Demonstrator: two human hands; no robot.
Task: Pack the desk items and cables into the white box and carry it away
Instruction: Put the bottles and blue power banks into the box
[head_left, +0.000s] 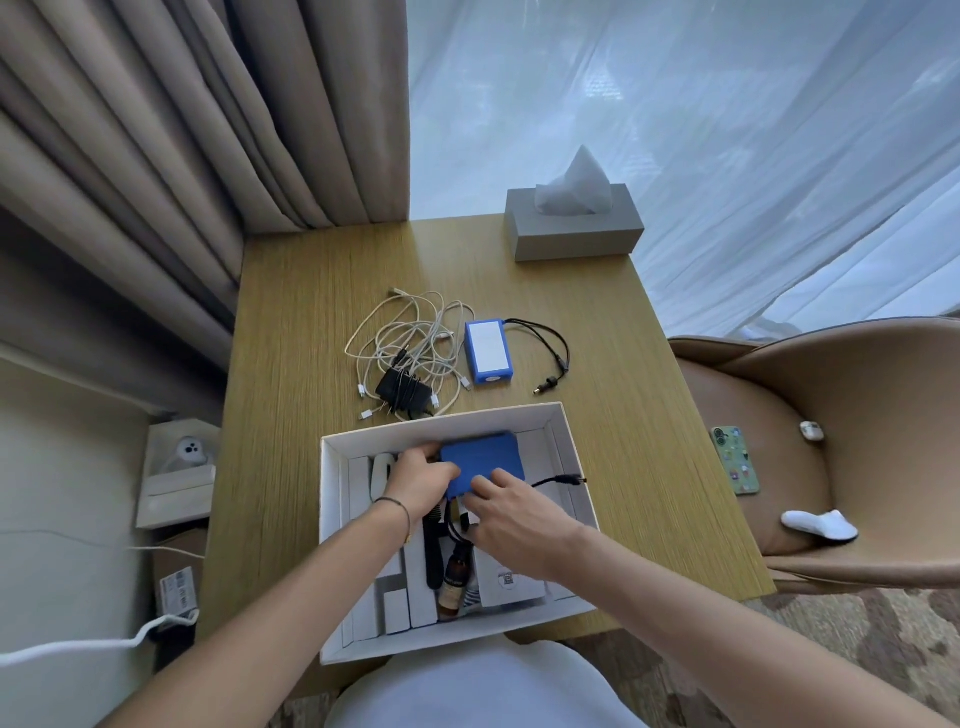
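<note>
The white box sits open at the desk's near edge. Inside it lies a blue battery pack, with its black cable trailing to the right. My left hand grips the pack's left edge and my right hand holds its near edge. Below the pack are a brown bottle, a black item and white cartons. On the desk behind the box lie a tangle of white cables, a black charger and a second blue battery pack with a black lead.
A grey tissue box stands at the desk's far right corner. A tan chair on the right carries a phone, an earbud case and white socks. Curtains hang behind and left; small boxes sit on the floor left.
</note>
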